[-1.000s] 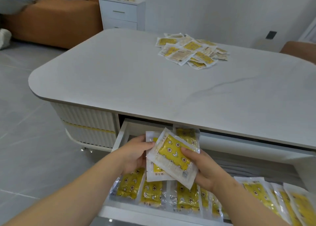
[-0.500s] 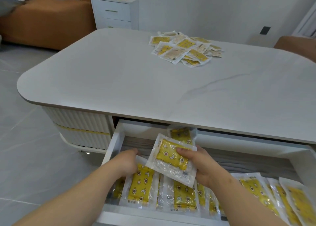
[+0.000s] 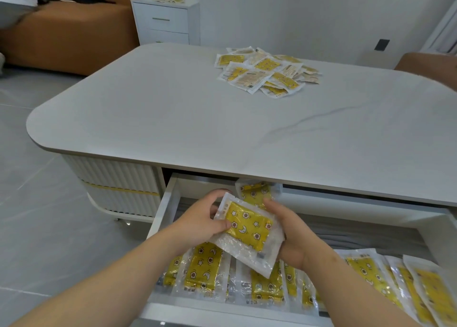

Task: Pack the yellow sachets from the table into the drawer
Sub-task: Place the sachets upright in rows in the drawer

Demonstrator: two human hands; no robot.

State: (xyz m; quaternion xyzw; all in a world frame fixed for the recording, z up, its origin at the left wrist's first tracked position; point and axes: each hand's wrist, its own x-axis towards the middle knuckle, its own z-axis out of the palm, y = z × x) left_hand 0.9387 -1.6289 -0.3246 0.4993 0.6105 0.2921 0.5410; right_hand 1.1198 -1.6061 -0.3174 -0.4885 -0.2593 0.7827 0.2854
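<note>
Packed sachets: a row of packed sachets (image 3: 202, 270) fills the front of the open drawer (image 3: 168, 203), overlapping one another; more of them lean at the right end.
Hands: close together above the drawer, both clamped on one packet.
Left hand: the left hand (image 3: 197, 224) grips the left edge, thumb on the yellow front, fingers curled behind.
Right hand: the right hand (image 3: 289, 237) holds the right edge, with the palm under the clear wrapper.
Held sachet: the held sachet (image 3: 247, 230) is tilted, printed face up, with stars and a moon on the yellow, just above the row in the drawer.
Second sachet: a second sachet (image 3: 254, 193) stands up behind the right fingertips, by the drawer's back. I cannot tell whether it is held.
Floor: grey tiled floor (image 3: 37, 203) to the left.
Bench: a pale bench (image 3: 173, 119) with rounded corners sits over the drawer.
Pile: a loose pile of sachets (image 3: 264, 72) lies at the far side of the bench, well apart from the hands.
Beyond: a white cabinet (image 3: 165, 22) with drawers stands against the wall, with an orange sofa (image 3: 74, 30) beside it.
</note>
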